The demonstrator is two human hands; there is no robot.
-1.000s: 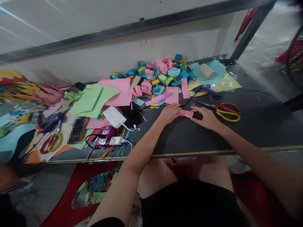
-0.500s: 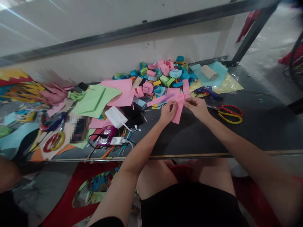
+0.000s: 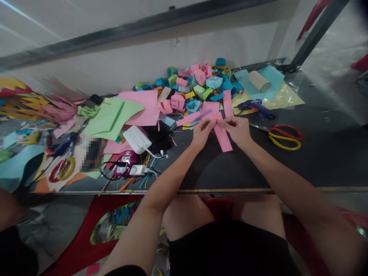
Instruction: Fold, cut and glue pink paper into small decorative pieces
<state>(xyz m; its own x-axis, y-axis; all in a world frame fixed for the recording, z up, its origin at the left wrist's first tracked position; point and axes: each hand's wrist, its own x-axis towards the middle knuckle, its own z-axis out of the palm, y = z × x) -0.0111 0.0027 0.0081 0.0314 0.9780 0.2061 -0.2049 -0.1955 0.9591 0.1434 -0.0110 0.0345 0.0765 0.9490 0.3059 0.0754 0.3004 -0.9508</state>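
Observation:
Both hands pinch a pink paper strip [image 3: 223, 138] above the dark table, their fingertips nearly meeting. My left hand [image 3: 202, 132] grips it from the left, and my right hand [image 3: 238, 131] from the right. The strip's lower end hangs slanting between them. Just beyond the fingers lie more pink paper pieces [image 3: 227, 103] and a purple pen-like thing [image 3: 204, 114]. Red-and-yellow-handled scissors [image 3: 284, 137] rest to the right of my right hand, with a blue glue gun [image 3: 255, 107] behind them.
Folded paper pieces [image 3: 198, 78] are heaped against the wall. Green sheets [image 3: 112, 119], a white charger [image 3: 137, 139], a purple power strip [image 3: 125, 161] and a second pair of scissors [image 3: 61, 169] cover the left. A cardboard tube [image 3: 259, 81] lies at the back right. Another person's arm [image 3: 10, 211] shows at far left.
My hands have drawn closer together on the pink strip. Its lower end has swung to the right. The whole view has shifted slightly.

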